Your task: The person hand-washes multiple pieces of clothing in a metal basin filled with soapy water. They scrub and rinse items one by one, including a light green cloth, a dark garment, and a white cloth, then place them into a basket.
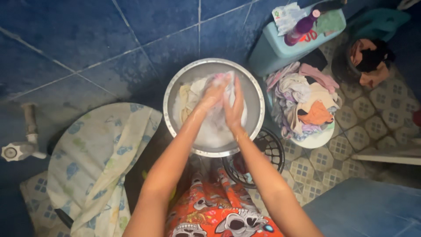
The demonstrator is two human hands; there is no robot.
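While suds cover the basin (175,87), a white cloth (228,87) is clamped between the left hand (213,93) and right hand (234,107), fingers closed.

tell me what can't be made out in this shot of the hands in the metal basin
Head view only:
- Fingers of the left hand and right hand: blurred, pressed into the wet cloth, so the grip is unclear.
- Bottom of the metal basin: hidden by suds and cloth.
- Black basket: mostly behind the right forearm and the basin.
- Purple bottle: label too small and blurred.
- Tap: dim, its left side cut off by the frame edge.
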